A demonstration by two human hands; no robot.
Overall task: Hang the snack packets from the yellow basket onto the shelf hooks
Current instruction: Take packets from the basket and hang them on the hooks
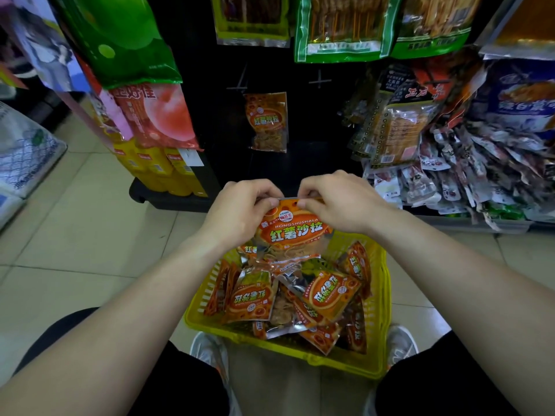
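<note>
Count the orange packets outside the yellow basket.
2. The hanging packet is on the dark shelf panel; the held packet is pinched by left hand and right hand above the yellow basket. More may hide behind the hanging one.

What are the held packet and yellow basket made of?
The held packet: glossy printed plastic film; silvery seams suggest a foil lining; the lower window is clear. The yellow basket: looks like rigid moulded plastic, given its slotted walls and slight sheen.

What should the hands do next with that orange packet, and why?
Probably lift the orange packet up toward a bare hook. The left hand and right hand pinch its top edge above the yellow basket, and a matching packet hangs nearby.
</note>
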